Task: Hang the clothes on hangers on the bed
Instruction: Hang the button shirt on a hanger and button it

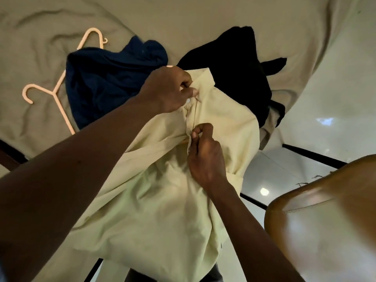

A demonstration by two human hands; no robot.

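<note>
The pale yellow shirt [162, 210] lies over the bed [40, 27] edge at 6 o'clock, my left hand [171, 88] pinching its collar [205, 78] and my right hand [205, 157] pinching the placket [191, 119] below, since such light, limp cloth is, I think, best held at these stiffer parts.

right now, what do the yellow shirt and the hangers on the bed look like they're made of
The shirt looks like thin woven cloth, perhaps cotton: matte pale yellow, soft creases, a white button. The hangers look like moulded plastic: smooth, one even peach colour, thin rounded bars.
</note>
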